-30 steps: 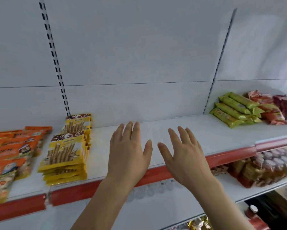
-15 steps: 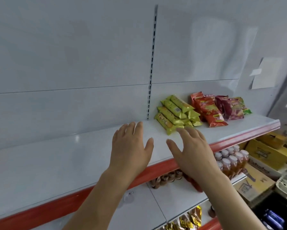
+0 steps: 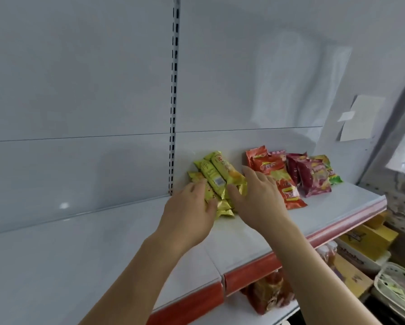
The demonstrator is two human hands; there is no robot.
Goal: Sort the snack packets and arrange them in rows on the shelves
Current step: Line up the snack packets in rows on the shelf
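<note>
Now both your hands were at the pile of yellow-green packets [image 3: 218, 178] on the white shelf [image 3: 248, 233], close to the slotted upright [image 3: 173, 102] in the back panel. Your left hand [image 3: 189, 213] lay against the left side of the pile, fingers loosely spread and bent over the lower packets; whether they actually pinched one could not be told, since the fingertips were blurred. Your right hand [image 3: 259, 199] lay flat on the right side of the pile, fingers straight and apart, thumb touching the gold end of a packet; it gripped nothing. The pile sat between your two hands, packets stacked at a slant with their ends toward the shelf front.

Just right of your right hand lay the orange-red packets [image 3: 270, 171], partly covered by your fingers, leaning against the back panel. Beside these, touching, were dark red packets [image 3: 311, 178], and behind those a green-edged packet [image 3: 333, 174]. All these rested on the same shelf, which carried a red front strip [image 3: 250, 268].

On the wall to the right hung a sheet of paper [image 3: 361, 118]. Below the shelf, at lower right, were yellow cartons [image 3: 365, 240] and a pale basket [image 3: 396, 289]; reddish packets [image 3: 269, 294] on the lower shelf were too blurred to identify.
</note>
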